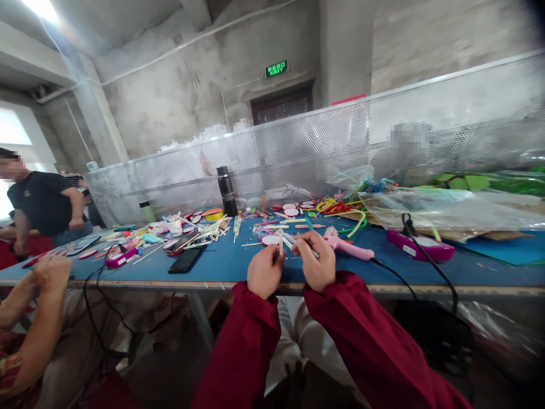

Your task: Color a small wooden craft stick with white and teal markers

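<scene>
My left hand (pixel 266 270) is closed, pinching a short pale flat stick (pixel 281 245) upright between thumb and fingers. Close beside it, my right hand (pixel 317 261) is closed around a slim white pen-like tool (pixel 290 239) whose end points toward the stick. Whether its tip touches the stick I cannot tell. A round white disc (pixel 271 240) with a red rim lies just behind my left hand. To the right of my right hand rests a pink glue gun (pixel 351 248), its black cord running off the table edge.
Purple power strips (pixel 419 245) sit right and left on the blue table (pixel 238 267). A black phone (pixel 187 260), wooden sticks (pixel 219 230), a black bottle (pixel 227 193) and plastic sheets (pixel 460 210) lie around. At left are a co-worker's hands (pixel 53 270) and a standing person (pixel 42 199).
</scene>
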